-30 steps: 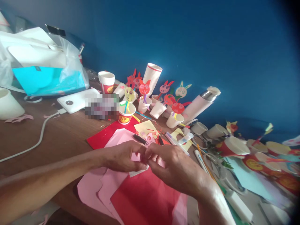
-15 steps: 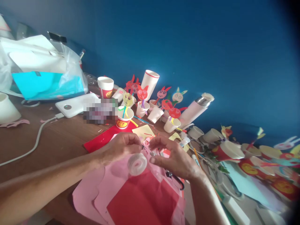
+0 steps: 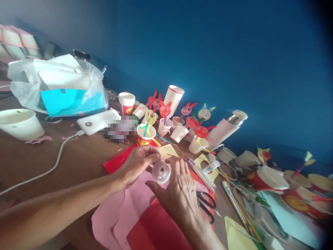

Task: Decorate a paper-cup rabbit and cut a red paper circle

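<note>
Three items, as we see them from left to right:
- left hand (image 3: pixel 137 165): fingers curled, gripping the roll's rim
- clear tape roll (image 3: pixel 161 172): held between both hands, above pink paper (image 3: pixel 114 215)
- right hand (image 3: pixel 179 201): open, fingers spread, thumb beside the roll

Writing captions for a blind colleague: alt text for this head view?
A clear round tape roll sits between the left hand and right hand, above pink paper and red paper on a brown wooden table; black-handled scissors lie nearby.

- even, fairly bright light, source unseen
- soft shadow beneath the right hand (image 3: pixel 177 205)
- blue wall (image 3: pixel 286 69) darkens toward the top right corner
- wide-lens bending at the edges
- paper cups (image 3: pixel 267 178) at right blur softly
- pixelated patch (image 3: pixel 120 129) on the surface (image 3: pixel 65 163)
</note>
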Demonstrator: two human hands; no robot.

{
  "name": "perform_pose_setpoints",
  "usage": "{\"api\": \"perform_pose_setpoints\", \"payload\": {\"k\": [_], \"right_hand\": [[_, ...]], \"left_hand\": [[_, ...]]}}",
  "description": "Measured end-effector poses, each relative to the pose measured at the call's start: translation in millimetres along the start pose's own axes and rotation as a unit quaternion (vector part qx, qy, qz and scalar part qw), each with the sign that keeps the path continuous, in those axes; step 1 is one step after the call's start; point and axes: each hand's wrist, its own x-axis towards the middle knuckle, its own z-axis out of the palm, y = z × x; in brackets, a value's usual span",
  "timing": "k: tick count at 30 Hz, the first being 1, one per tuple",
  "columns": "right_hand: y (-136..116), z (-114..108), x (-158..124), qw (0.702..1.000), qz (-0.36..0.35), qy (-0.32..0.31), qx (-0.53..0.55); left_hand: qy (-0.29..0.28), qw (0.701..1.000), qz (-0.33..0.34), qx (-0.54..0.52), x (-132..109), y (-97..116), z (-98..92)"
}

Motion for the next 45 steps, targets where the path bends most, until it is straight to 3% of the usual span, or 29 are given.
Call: {"api": "perform_pose_setpoints", "payload": {"k": [6, 13, 28, 45], "right_hand": [[10, -6, 9, 0.997, -0.058, 0.027, 0.038], [22, -25, 15, 0.992, -0.056, -0.070, 0.089], [31, -25, 16, 0.997, -0.067, -0.030, 0.025], [36, -30, 16, 0.995, -0.092, -0.032, -0.030]], "left_hand": [[-0.015, 1.000, -0.018, -0.020, 0, 2, -0.4], [-0.035, 0.998, -0.045, -0.020, -2, 2, -1.7], [-0.024, 0.998, -0.037, -0.047, 1, 2, -2.8], [-0.143, 0.980, -0.098, -0.103, 2, -2, -6.1]]}}
